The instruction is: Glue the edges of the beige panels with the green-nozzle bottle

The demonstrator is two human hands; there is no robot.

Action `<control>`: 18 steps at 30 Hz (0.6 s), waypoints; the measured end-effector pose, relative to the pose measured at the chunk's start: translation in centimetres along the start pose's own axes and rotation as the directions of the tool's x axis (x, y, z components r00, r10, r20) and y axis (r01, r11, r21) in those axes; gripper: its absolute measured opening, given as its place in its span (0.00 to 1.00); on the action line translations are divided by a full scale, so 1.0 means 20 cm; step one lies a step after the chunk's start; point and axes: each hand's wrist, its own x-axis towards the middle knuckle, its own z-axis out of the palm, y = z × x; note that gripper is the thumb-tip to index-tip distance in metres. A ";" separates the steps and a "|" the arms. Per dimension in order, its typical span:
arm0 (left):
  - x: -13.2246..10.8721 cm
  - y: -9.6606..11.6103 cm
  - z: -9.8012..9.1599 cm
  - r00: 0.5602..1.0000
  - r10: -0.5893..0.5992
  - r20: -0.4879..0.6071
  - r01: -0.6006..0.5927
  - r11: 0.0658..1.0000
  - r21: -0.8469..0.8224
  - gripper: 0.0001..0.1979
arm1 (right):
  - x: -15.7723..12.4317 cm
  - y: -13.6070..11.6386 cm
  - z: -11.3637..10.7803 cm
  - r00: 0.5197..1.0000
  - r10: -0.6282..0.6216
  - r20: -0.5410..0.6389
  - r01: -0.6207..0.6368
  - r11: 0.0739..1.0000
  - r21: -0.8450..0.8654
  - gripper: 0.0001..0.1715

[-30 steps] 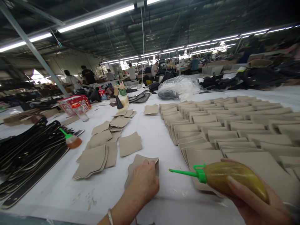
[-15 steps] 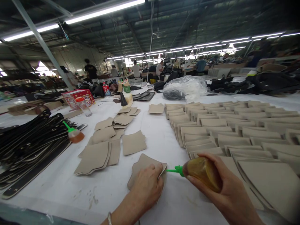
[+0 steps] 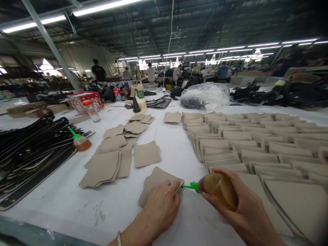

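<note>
My left hand [image 3: 162,205] grips a beige panel [image 3: 156,177] near the table's front, its fingers bent at the right corner. My right hand [image 3: 238,201] is wrapped round a squeeze bottle [image 3: 219,190] of amber liquid, tipped on its side. The bottle's green nozzle [image 3: 190,185] points left, its tip at the panel's right edge by my left fingertips. A single beige panel [image 3: 147,154] lies flat just beyond. Left of it is a loose pile of similar panels [image 3: 102,167].
Overlapping rows of beige panels [image 3: 246,136] cover the right side. At left are black strips [image 3: 33,153], a second green-tipped bottle [image 3: 82,143] and a red box [image 3: 85,101]. Clear plastic wrap [image 3: 207,95] lies farther back. Several people are in the background.
The view has shifted slightly. The bottle in my right hand has moved a little left, its nozzle still at the panel's edge. My left hand keeps its hold.
</note>
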 end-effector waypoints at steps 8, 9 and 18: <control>0.00 0.01 -0.03 1.000 -0.008 0.022 0.009 0.998 -0.059 0.23 | -0.02 0.03 0.01 0.999 0.046 -0.015 -0.046 0.999 -0.006 0.25; 0.00 0.01 -0.03 1.000 -0.009 0.021 0.010 0.998 -0.062 0.23 | -0.02 0.03 0.01 0.998 0.059 -0.005 -0.059 0.998 0.003 0.25; -0.01 -0.01 -0.03 1.000 0.003 -0.003 -0.004 0.997 -0.083 0.23 | -0.02 0.04 0.01 0.990 0.142 -0.004 -0.142 0.989 0.046 0.26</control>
